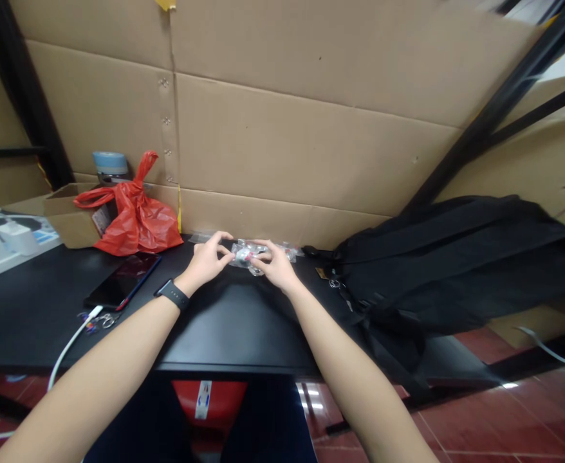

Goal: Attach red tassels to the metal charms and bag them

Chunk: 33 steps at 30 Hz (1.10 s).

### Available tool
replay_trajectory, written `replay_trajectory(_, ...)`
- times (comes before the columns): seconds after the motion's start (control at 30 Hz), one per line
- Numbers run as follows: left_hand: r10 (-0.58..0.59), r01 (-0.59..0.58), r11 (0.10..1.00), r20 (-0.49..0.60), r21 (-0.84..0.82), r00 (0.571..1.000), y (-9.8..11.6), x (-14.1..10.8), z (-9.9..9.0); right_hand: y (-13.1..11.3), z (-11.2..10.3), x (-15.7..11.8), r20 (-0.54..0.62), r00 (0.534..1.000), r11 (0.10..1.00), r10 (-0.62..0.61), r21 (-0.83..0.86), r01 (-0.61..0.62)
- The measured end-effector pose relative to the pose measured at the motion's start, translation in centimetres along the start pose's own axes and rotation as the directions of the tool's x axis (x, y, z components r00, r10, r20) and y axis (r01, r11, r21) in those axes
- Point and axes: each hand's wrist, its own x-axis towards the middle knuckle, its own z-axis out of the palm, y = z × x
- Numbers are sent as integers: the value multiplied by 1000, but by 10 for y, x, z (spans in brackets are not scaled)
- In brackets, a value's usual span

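Near the back of the black table (244, 321), small clear plastic packets (242, 253) lie bunched against the cardboard. Something whitish with a bit of red shows in one, too small to name. My left hand (209, 258), a dark watch on its wrist, pinches the left edge of this packet between thumb and fingers. From the right, my right hand (277, 265) closes its thumb and fingers on the same packet and partly covers it. More crinkled clear plastic (289, 251) shows behind my right hand.
At left are a tied red plastic bag (140, 222), a blue-lidded bottle (111, 164), a small cardboard box (73, 218), a charging phone (123, 281) and a white power strip (7, 251). A black backpack (456, 257) fills the right side. Cardboard (282, 141) walls the back.
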Motion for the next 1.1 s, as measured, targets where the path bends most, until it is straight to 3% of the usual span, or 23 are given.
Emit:
replay_trajectory(0.17,-32,32,998,19,48,999,4,-1,2,5,-1,0,-38,998,996,59,69,-56)
replay_trajectory(0.3,-72,70,996,32,58,997,3,0,5,10,-7,6,-139,986,993,91,84,-79)
replay_trajectory(0.4,-139,130,976,44,176,989,-6,2,7,19,-16,17,-246,963,994,107,51,-98)
replay_trajectory(0.53,-121,70,931,122,358,985,-23,2,9,32,-27,32,-380,912,931,154,-253,-263)
replay_trajectory(0.67,15,-131,892,260,433,965,-34,0,16,41,-34,37,-478,877,662,58,-639,-392)
replay_trajectory(0.77,82,-228,860,318,456,945,-32,0,21,41,-38,34,-364,930,631,-50,-733,-253)
replay_trajectory(0.83,111,-273,839,344,470,932,-29,0,21,39,-39,30,-150,985,701,-89,-711,-45)
replay_trajectory(0.93,147,-312,824,353,473,924,-24,1,20,37,-36,24,160,981,799,-108,-574,181)
replay_trajectory(1.0,169,-321,827,339,462,926,-22,2,17,36,-31,20,242,967,830,-82,-521,201)
replay_trajectory(1.1,184,-335,833,352,440,918,-19,2,13,34,-26,17,241,970,846,-27,-511,151)
